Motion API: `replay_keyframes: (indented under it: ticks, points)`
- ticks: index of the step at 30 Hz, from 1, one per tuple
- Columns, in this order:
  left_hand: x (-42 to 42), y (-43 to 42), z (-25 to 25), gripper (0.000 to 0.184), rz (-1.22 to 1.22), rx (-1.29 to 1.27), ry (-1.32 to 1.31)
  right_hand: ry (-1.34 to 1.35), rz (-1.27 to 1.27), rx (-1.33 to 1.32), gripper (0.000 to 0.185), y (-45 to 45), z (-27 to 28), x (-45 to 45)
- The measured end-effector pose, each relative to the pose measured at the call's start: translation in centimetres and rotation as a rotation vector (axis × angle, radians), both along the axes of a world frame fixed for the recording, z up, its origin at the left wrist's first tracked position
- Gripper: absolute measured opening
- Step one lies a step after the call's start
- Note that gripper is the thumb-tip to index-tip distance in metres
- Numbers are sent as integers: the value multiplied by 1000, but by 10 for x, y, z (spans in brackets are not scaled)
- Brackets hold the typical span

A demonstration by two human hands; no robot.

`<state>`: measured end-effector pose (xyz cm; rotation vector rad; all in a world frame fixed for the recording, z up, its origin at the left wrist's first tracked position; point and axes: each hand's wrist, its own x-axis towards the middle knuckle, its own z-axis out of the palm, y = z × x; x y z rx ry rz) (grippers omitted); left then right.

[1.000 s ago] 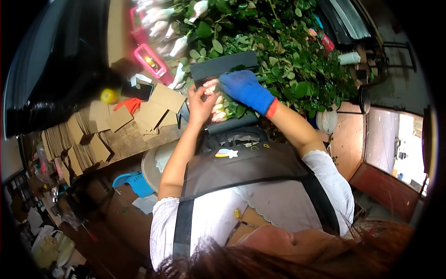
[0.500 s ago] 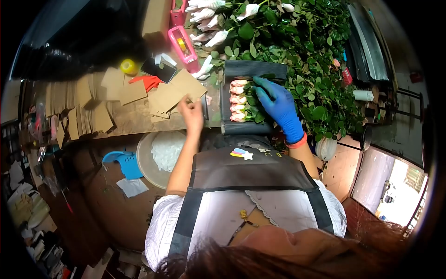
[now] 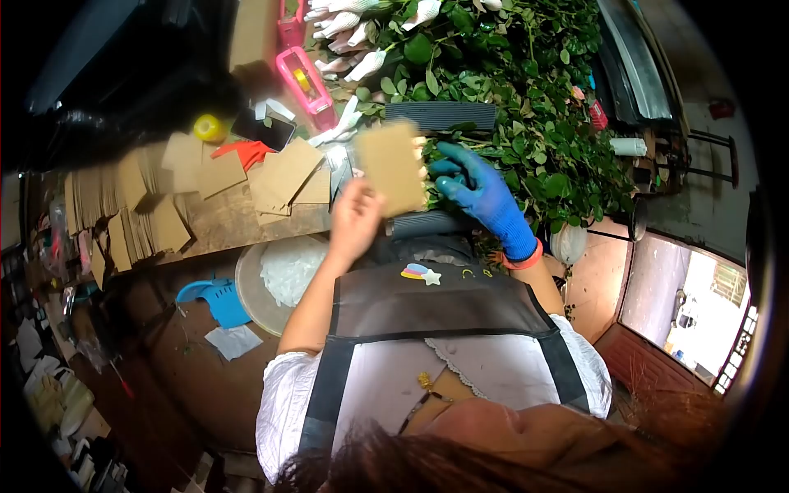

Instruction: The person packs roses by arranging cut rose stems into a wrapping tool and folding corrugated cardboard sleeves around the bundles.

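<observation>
My bare left hand (image 3: 357,215) grips a brown cardboard piece (image 3: 391,168), slightly blurred, by its lower left part. The cardboard covers most of a row of pale pink roses (image 3: 422,174); only a strip of the blooms shows along its right edge. Under the roses is a dark ridged mat (image 3: 444,115), its upper and lower ends showing. To the right of the blooms, my right hand (image 3: 481,193), in a blue glove, is beside the leaves with its fingers apart and slightly bent.
More cardboard pieces (image 3: 283,174) lie on the wooden table (image 3: 234,218) at left, near a phone (image 3: 263,129) and a pink tape dispenser (image 3: 304,86). Leafy stems (image 3: 551,123) pile up at right; white-netted buds (image 3: 366,66) lie behind. Below stands a tub (image 3: 263,279).
My left hand has picked up a cardboard piece from the pile and brought it right, over the roses. My gloved right hand has shifted slightly down and off the leaves. The view has shifted a little.
</observation>
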<state>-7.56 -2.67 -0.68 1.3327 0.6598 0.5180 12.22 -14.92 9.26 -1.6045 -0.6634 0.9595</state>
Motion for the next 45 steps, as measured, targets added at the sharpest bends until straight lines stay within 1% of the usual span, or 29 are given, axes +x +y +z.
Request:
replay_keyframes:
  ticks: [1, 3, 6, 7, 9, 10, 13, 14, 15, 17, 18, 20, 21, 22, 24, 25, 27, 29, 30, 33, 34, 35, 37, 38, 40, 41, 42, 43, 45]
  points:
    - [5, -9, 6, 15, -142, -146, -66, -12, 14, -115, 36, 0, -4, 3]
    - [16, -16, 10, 13, -236, -221, -61, -41, 41, -353, 34, -6, -22, 20]
    - [23, 0, 15, 12, -285, 133, 42, 71, -41, -363, 28, -15, -45, 43]
    - [26, 7, 18, 12, -259, 175, 89, 70, -43, -397, 27, -14, -49, 49]
    - [30, 16, 18, 11, -130, 494, 106, -30, 10, -397, 27, -8, -57, 52]
    - [33, 20, 20, 10, -120, 532, 100, -78, 37, -389, 26, -3, -60, 51]
    - [53, 29, 28, 13, -167, 900, -44, -214, 55, -497, 26, 6, -59, 45]
    - [61, 30, 33, 19, -269, 943, -48, -170, 16, -465, 27, 5, -63, 44]
    - [71, 32, 25, 42, -390, 1058, -12, -215, 13, -453, 28, 4, -69, 44]
    - [84, 29, 24, 80, -540, 1101, 176, -306, 9, -426, 28, 2, -76, 44]
    - [89, 29, 24, 88, -569, 1104, 225, -357, 33, -461, 26, 3, -70, 44]
    - [100, 28, 23, 105, -638, 1108, 326, -760, 100, -458, 24, -1, -63, 45]
    - [104, 27, 25, 106, -660, 1121, 375, -956, 131, -454, 22, -7, -58, 44]
    - [107, 26, 29, 108, -677, 1125, 427, -888, 109, -308, 23, -18, -45, 41]
    - [112, 25, 33, 111, -719, 1105, 504, -484, 409, -322, 28, -52, -19, 45]
    - [117, 25, 35, 105, -751, 1082, 573, -278, 553, -327, 31, -70, -13, 51]
    - [123, 29, 43, 100, -817, 1028, 651, 44, 806, -600, 33, -101, -36, 59]
    - [126, 31, 39, 97, -824, 1009, 668, -150, 652, -774, 28, -124, -87, 59]
    - [128, 30, 38, 96, -829, 1000, 672, -780, 477, -357, 25, -158, -140, 53]
    - [127, 31, 42, 97, -831, 995, 678, -321, 395, -191, 35, -131, -83, 33]
    - [128, 33, 34, 88, -826, 1005, 637, -64, 454, -172, 47, -128, -76, 40]
    - [126, 32, 29, 83, -820, 1011, 642, -411, 386, 95, 49, -116, -55, 39]
    - [128, 32, 23, 73, -792, 1033, 638, -808, 202, 387, 50, -84, -38, 42]
    - [127, 31, 31, 55, -784, 1062, 625, -915, 205, 310, 48, -70, -30, 43]
    - [132, 35, 12, 49, -760, 1044, 613, -1118, 211, 144, 43, -47, -19, 46]
    - [133, 37, 1, 45, -749, 1034, 605, -1117, 267, 89, 39, -40, -24, 52]
    - [131, 39, 20, 40, -795, 1030, 575, -1117, 322, 34, 36, -33, -34, 61]
    - [130, 43, 22, 42, -820, 992, 597, -1115, 377, -23, 33, -26, -44, 69]
    - [133, 52, 32, 47, -864, 921, 636, -1008, 339, -30, 25, -15, -55, 79]
